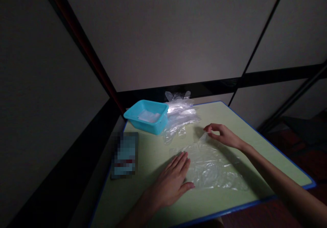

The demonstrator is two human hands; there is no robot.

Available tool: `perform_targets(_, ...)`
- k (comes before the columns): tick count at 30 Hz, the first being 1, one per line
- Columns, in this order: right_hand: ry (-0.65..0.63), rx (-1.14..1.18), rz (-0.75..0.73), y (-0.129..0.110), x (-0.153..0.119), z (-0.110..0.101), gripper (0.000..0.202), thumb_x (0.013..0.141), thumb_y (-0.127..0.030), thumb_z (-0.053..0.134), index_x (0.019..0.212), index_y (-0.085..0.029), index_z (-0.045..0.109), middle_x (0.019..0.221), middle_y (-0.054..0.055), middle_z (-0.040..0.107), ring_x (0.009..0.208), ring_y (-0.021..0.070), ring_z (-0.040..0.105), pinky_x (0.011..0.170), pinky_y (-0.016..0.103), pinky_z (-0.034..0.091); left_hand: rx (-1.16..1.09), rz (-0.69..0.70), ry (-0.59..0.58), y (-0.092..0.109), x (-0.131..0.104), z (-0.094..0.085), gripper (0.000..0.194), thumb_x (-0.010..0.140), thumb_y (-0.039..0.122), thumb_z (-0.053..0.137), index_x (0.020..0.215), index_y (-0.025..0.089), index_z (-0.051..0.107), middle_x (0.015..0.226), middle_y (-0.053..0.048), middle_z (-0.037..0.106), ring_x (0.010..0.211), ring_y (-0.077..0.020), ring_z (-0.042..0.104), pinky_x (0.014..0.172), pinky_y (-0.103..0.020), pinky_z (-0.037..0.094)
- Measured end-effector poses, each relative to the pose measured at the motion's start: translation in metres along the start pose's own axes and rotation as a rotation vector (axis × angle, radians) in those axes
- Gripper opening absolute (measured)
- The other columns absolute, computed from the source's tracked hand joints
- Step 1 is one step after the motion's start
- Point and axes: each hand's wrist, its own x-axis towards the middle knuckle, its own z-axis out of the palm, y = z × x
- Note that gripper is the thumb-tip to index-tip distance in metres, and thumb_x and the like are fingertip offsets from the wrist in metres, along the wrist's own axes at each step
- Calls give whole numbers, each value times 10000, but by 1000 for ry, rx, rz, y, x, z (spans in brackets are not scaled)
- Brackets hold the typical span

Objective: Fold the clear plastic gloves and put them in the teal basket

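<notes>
A clear disposable plastic glove (217, 166) lies spread and wrinkled on the table in front of me. My left hand (173, 180) rests flat over its left edge, fingers stretched out. At the far edge, my right hand (221, 135) pinches a bit of the glove between thumb and fingertips and lifts it slightly off the surface. Beyond both hands, a loose pile of similar clear gloves (181, 114) overlaps beside a turquoise plastic basket (159, 127). Folded whitish film or sheets (149, 116) lie inside that basket.
The pale green table (153, 156) has a blue edge (270, 142). At its left side lies a flat packet (125, 156), blurred by pixelation. Grey panels (166, 33) with dark strips rise directly behind and to the left of the table.
</notes>
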Motion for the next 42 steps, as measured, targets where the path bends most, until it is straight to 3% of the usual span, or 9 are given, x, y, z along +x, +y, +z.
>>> perform_targets(3,-163,61,-193,-11,-27,-8,106,774,-171,465,808,-176,565,962,59,627,905,182,573,797,315,435,0,3,-14,-4,5,-3,625,858,455,400,1351,114,223,1435,-117,130,1318,-212,88,1066,-337,176)
perform_targets(6,-285,-90,-230,-17,-46,-10,186,764,-168,502,930,-183,582,932,60,637,864,191,587,784,336,450,4,15,-9,-8,15,-7,611,862,453,389,1342,103,245,1432,-118,152,1317,-213,106,1066,-331,175)
perform_targets(9,-230,-211,-229,-19,-53,-3,322,822,-268,478,1127,-174,523,1114,95,586,1019,211,538,889,377,407,18,37,35,-8,32,-12,619,873,456,357,1347,84,218,1432,-126,149,1318,-204,104,1070,-315,159)
perform_targets(12,-191,-302,-290,-15,-56,14,569,855,-430,414,1336,-148,299,1355,133,360,1234,242,334,1021,456,240,35,90,73,-8,52,-10,634,885,467,307,1358,72,157,1434,-135,122,1321,-193,72,1072,-310,138)
perform_targets(15,-197,-399,-310,-5,-62,34,705,850,-511,366,1388,-134,109,1420,146,174,1298,264,157,1034,511,145,56,135,42,-11,67,-1,666,877,503,283,1359,70,132,1435,-143,103,1321,-199,42,1073,-333,117)
perform_targets(19,-194,-419,-310,3,-75,42,718,855,-514,350,1390,-154,34,1425,138,130,1298,260,147,1035,518,119,52,129,-9,-17,70,3,679,861,474,363,1359,74,136,1436,-142,88,1321,-207,33,1069,-348,120)
perform_targets(25,-118,-377,-201,-3,-87,22,550,892,-409,353,1379,-223,175,1383,65,318,1268,225,269,1055,480,144,-97,206,45,-20,39,-18,474,871,345,431,1307,198,320,1392,-36,305,1306,-163,178,1071,-362,160)
perform_targets(30,-50,-366,-113,7,-78,28,471,898,-392,336,1315,-173,327,1299,106,447,1206,236,381,1030,504,208,-155,211,111,-15,17,-13,352,873,300,439,1216,222,445,1265,-29,490,1247,-157,326,1060,-376,202)
perform_targets(42,-198,-352,-266,-13,-32,26,423,849,-173,344,1270,-151,381,1273,133,468,1176,234,418,1010,554,157,-33,356,-22,31,15,-17,332,859,350,462,1149,190,479,1105,-34,602,1188,-146,405,1062,-304,182)
